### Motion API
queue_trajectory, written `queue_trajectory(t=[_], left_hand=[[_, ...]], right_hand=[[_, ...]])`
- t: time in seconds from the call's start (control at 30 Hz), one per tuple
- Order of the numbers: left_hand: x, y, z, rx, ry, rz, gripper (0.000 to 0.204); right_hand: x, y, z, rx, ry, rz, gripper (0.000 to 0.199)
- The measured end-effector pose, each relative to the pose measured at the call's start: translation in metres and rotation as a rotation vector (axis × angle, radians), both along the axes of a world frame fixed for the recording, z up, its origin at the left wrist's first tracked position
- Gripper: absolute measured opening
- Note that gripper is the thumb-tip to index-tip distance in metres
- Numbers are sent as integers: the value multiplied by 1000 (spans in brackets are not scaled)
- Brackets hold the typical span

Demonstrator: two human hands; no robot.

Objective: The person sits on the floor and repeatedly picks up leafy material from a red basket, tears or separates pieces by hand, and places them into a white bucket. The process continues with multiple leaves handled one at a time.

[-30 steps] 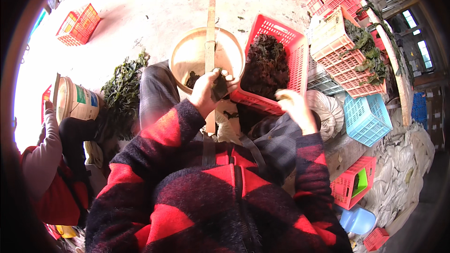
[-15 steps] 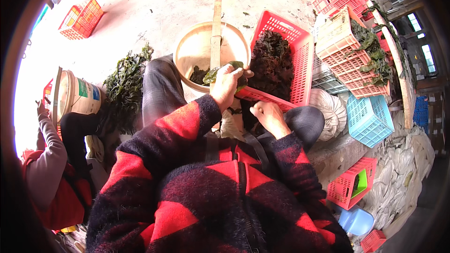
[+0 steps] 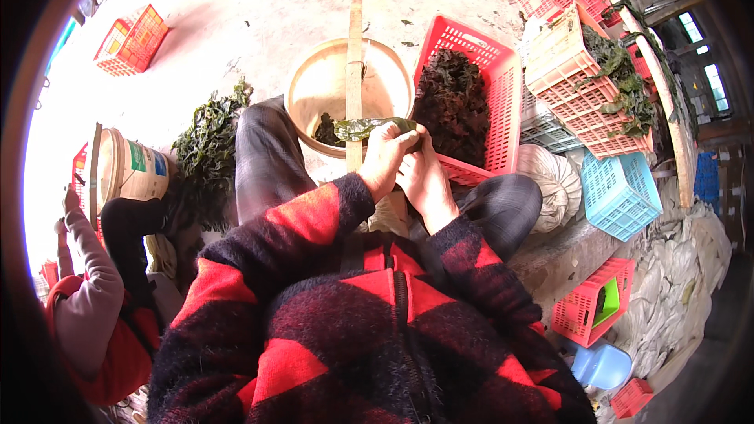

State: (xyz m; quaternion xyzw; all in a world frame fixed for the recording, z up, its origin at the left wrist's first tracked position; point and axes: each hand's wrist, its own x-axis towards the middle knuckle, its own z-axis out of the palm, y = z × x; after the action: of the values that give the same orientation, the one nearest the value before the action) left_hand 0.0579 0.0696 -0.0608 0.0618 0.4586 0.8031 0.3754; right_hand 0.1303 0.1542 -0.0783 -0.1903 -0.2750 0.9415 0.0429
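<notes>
A green seaweed blade (image 3: 363, 129) lies stretched across a narrow wooden slat (image 3: 355, 71), which spans the mouth of a pale round bucket (image 3: 295, 104) between my knees. My left hand (image 3: 383, 159) is closed on the blade just right of the slat. Touching it, my right hand (image 3: 425, 182) pinches the blade's right end, its fingertips partly hidden by the left. A small clump of dark seaweed (image 3: 325, 130) sits inside the bucket. Right beside the bucket, a red plastic basket (image 3: 503, 102) holds a heap of dark seaweed (image 3: 454, 106).
A seaweed pile (image 3: 208, 129) lies by my left knee. Further left, a co-worker's sleeve (image 3: 98, 267) reaches toward another bucket (image 3: 135, 165). To the right stand a seaweed-laden crate stack (image 3: 577, 82), a light-blue crate (image 3: 620, 195) and a white sack (image 3: 550, 188).
My right hand has moved up and left from the basket's near edge to meet my left hand at the seaweed. The blade now lies flatter and longer across the slat.
</notes>
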Motion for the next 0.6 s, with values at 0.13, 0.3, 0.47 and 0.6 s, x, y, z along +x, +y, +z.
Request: queue_trajectory(t=[0.13, 0.3, 0.47, 0.6], left_hand=[[1, -1, -4, 72, -147, 12, 14], [-13, -9, -14, -49, -317, 108, 10], [-9, -13, -2, -215, -77, -46, 12], [-9, -16, 14, -98, 44, -266, 11]], right_hand=[[0, 7, -9, 93, -62, -221, 25], [4, 12, 2, 329, -90, -345, 27], [5, 9, 29, 721, -110, -300, 28], [-2, 16, 48, 1429, 243, -264, 21]])
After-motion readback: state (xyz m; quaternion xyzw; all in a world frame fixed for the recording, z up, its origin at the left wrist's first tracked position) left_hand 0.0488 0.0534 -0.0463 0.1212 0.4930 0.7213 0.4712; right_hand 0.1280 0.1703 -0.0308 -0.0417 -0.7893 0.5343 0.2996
